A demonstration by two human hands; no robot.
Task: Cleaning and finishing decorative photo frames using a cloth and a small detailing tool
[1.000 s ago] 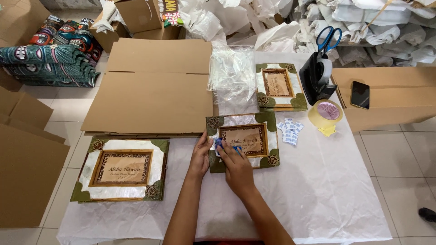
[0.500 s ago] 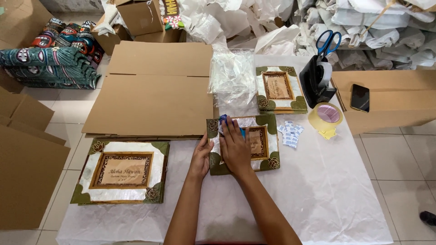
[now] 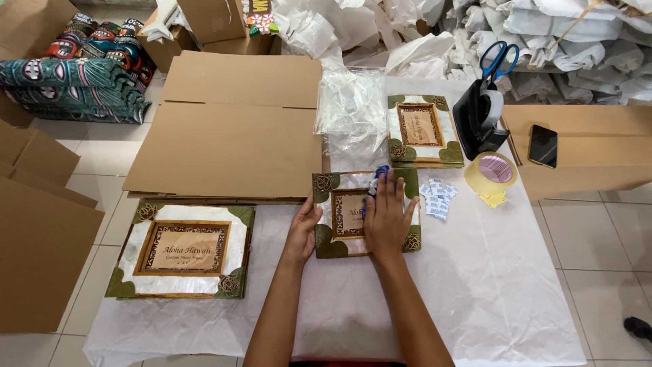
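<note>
Landmark is the small frame [image 3: 346, 211], lying flat near the middle of the worktop [image 3: 509, 285].

**Hands**
- The right hand [image 3: 387, 217] lies palm down on the frame's right half, fingers stretched out and not clenched.
- Its fingertips press a small blue-and-white thing [image 3: 378, 173] at the frame's top edge. Can't tell what that thing is.
- The left hand [image 3: 303, 234] is loose against the frame's left edge, thumb on the border. It braces rather than grips.

**Step, as a judgement**
- The frame face is being pressed or wiped over while the other hand steadies it.
- Any further move calls for light, flat pressure, with the left edge kept braced so the frame doesn't slide on the paper sheet.

**Materials**
- The frame is rectangular, with a pale pearly shell-like border, dark green leaf-shaped corners, carved rosettes and a brown wood-look inner trim.
- The sheet over the worktop is white, thin and creased.

**Around the frame**
- Left of it lies a larger frame [image 3: 183, 248] of the same make.
- Behind and to the right lies another small one [image 3: 421, 129].
- Directly behind are crinkly clear plastic bags [image 3: 350, 109].
- Behind and to the left is flat brown cardboard [image 3: 231, 129].
- Just right of it are small white-and-blue packets [image 3: 437, 197], then a yellowish tape roll [image 3: 490, 171].
- Further right and behind is a black tape dispenser [image 3: 479, 115] with blue-handled scissors [image 3: 498, 58].
- A dark phone [image 3: 542, 145] is well to the right, on cardboard.
</note>
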